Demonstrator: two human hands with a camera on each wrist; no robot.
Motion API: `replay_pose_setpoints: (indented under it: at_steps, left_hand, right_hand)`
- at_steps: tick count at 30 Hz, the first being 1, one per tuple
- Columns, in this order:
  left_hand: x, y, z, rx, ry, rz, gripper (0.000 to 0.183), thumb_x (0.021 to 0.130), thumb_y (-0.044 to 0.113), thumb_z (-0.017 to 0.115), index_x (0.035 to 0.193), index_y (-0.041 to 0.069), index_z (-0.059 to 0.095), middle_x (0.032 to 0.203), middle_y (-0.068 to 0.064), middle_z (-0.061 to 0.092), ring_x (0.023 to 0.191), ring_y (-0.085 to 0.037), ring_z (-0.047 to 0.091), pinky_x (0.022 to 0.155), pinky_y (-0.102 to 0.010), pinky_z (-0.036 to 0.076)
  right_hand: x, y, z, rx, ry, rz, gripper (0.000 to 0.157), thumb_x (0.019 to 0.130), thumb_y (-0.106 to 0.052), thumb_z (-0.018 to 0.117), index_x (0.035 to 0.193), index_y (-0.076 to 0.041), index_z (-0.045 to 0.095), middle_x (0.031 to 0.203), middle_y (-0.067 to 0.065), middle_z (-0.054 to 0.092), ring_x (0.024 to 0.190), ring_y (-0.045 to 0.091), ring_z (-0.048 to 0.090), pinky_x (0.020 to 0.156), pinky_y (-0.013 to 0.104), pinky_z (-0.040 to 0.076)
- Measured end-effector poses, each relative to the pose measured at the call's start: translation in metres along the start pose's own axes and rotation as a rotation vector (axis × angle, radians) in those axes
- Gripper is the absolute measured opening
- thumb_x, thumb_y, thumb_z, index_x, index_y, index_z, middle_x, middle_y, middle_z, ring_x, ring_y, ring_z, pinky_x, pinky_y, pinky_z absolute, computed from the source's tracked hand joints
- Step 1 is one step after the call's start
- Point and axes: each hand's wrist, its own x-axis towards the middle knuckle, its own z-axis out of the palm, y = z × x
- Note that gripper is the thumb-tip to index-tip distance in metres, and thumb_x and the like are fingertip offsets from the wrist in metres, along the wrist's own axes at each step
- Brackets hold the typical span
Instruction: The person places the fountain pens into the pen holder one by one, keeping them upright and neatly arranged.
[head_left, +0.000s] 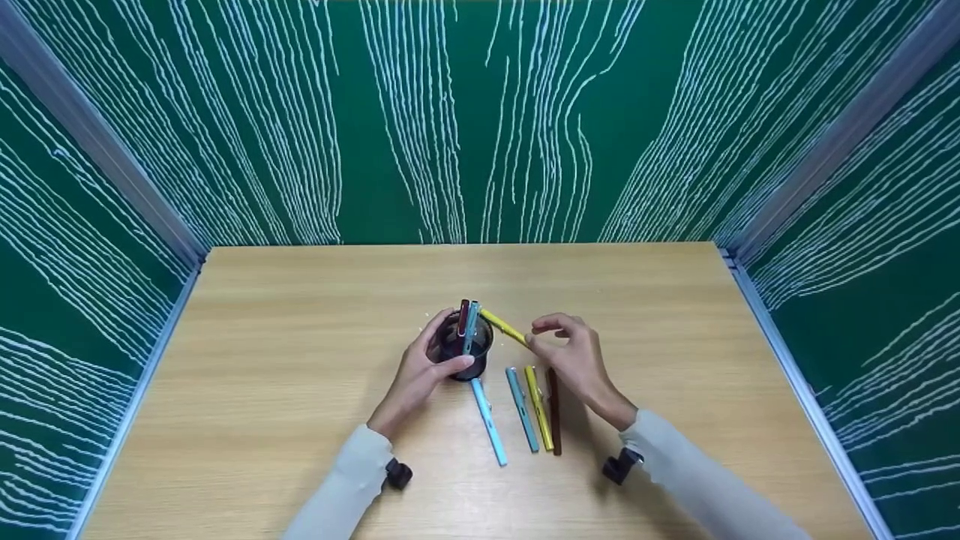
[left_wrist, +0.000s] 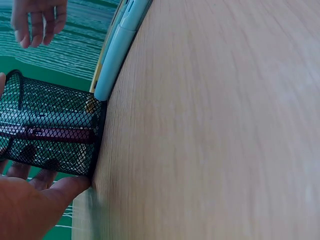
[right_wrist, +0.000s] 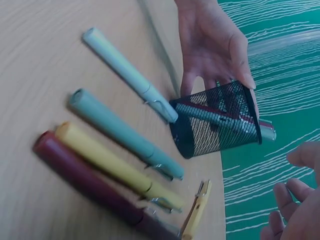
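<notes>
My left hand (head_left: 420, 375) grips a black mesh pen cup (right_wrist: 217, 122) that stands upright on the table. Inside it lean a dark red pen (head_left: 463, 318) and a teal pen (head_left: 471, 328). To the right, my right hand (head_left: 574, 356) hovers with nothing in its fingers, which are loosely bent and spread. Below it on the table a yellow pen (right_wrist: 197, 210) lies apart from the others, right of the cup; in the right wrist view a gap shows between that pen and the hand.
Nearer the body lie a light blue pen (head_left: 488, 421), its tip close to the cup's base, then a teal pen (head_left: 523, 409), a second yellow pen (head_left: 538, 409) and a dark red pen (head_left: 555, 412) side by side. Green walls with white lines (head_left: 480, 120) border the wooden table (head_left: 262, 375).
</notes>
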Motion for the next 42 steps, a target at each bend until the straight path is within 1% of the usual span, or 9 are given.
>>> replay_pose_setpoints:
  at_steps: [2,7,10,17,21,26,31,40,42]
  left_hand:
    - [0.000,0.000,0.000,0.001,-0.002,0.009,0.090,0.094,0.013,0.088,0.171,0.013,0.040,0.168,-0.012,0.050,0.156,-0.033,0.047,0.131,-0.053,0.033]
    - [-0.001,0.001,0.001,0.004,0.005,-0.002,0.090,0.094,0.015,0.088,0.171,0.016,0.041,0.169,-0.011,0.050,0.156,-0.034,0.046,0.131,-0.053,0.032]
    - [-0.001,0.000,0.000,0.004,0.009,-0.009,0.090,0.094,0.015,0.088,0.171,0.018,0.041,0.169,-0.010,0.050,0.156,-0.033,0.047,0.131,-0.052,0.033]
    - [-0.001,0.000,0.001,-0.038,-0.003,-0.002,0.093,0.094,0.011,0.087,0.172,0.011,0.036,0.169,-0.011,0.049,0.157,-0.031,0.045,0.132,-0.049,0.032]
    - [-0.001,0.000,0.001,-0.031,-0.005,0.001,0.092,0.094,0.012,0.087,0.172,0.013,0.037,0.170,-0.011,0.048,0.157,-0.031,0.045,0.132,-0.049,0.031]
    - [-0.001,-0.001,0.001,-0.014,-0.004,0.001,0.091,0.094,0.015,0.087,0.172,0.016,0.039,0.170,-0.010,0.049,0.158,-0.032,0.044,0.132,-0.051,0.030]
    - [-0.002,-0.001,0.001,-0.001,-0.004,-0.001,0.091,0.095,0.017,0.088,0.171,0.016,0.040,0.170,-0.010,0.049,0.159,-0.032,0.043,0.133,-0.050,0.029]
    - [-0.002,0.000,0.000,0.024,0.012,-0.018,0.090,0.095,0.021,0.088,0.171,0.022,0.041,0.170,-0.008,0.048,0.158,-0.031,0.045,0.132,-0.050,0.031]
    - [-0.002,-0.001,0.000,0.020,0.012,-0.012,0.090,0.094,0.020,0.088,0.171,0.020,0.041,0.169,-0.010,0.049,0.157,-0.032,0.046,0.132,-0.051,0.031]
  right_hand:
    - [-0.002,0.002,-0.004,-0.003,0.004,0.004,0.015,0.093,-0.008,0.086,0.108,-0.006,0.081,0.107,0.007,0.080,0.111,0.027,0.065,0.103,0.052,0.050]
    - [-0.010,0.009,-0.014,-0.033,0.010,0.013,0.015,0.092,-0.007,0.087,0.106,-0.006,0.081,0.107,0.008,0.080,0.111,0.028,0.065,0.100,0.047,0.050]
    - [-0.016,0.015,-0.018,-0.056,0.009,0.030,0.016,0.092,-0.007,0.087,0.106,-0.006,0.081,0.107,0.007,0.080,0.111,0.028,0.065,0.101,0.046,0.051]
    - [-0.032,0.031,-0.023,-0.032,-0.007,0.113,0.021,0.094,-0.010,0.087,0.110,0.001,0.079,0.109,0.010,0.078,0.114,0.029,0.063,0.108,0.050,0.047]
    - [-0.042,0.043,-0.022,-0.046,-0.010,0.141,0.019,0.093,-0.009,0.087,0.109,-0.001,0.080,0.109,0.010,0.076,0.114,0.031,0.064,0.108,0.051,0.049]
    - [-0.052,0.054,-0.018,-0.081,-0.011,0.135,0.016,0.092,-0.007,0.087,0.106,-0.006,0.081,0.108,0.008,0.075,0.114,0.030,0.063,0.107,0.051,0.048]
    - [-0.061,0.064,-0.016,-0.128,-0.012,0.138,0.017,0.092,-0.008,0.088,0.107,-0.004,0.081,0.110,0.009,0.073,0.114,0.028,0.061,0.105,0.047,0.047]
    - [-0.068,0.073,-0.005,-0.217,0.009,0.111,0.021,0.089,-0.010,0.089,0.108,-0.004,0.082,0.114,0.010,0.071,0.116,0.028,0.059,0.105,0.047,0.048]
    - [-0.068,0.073,-0.002,-0.253,0.018,0.098,0.024,0.088,-0.012,0.091,0.108,-0.004,0.082,0.113,0.010,0.073,0.116,0.029,0.058,0.105,0.048,0.047]
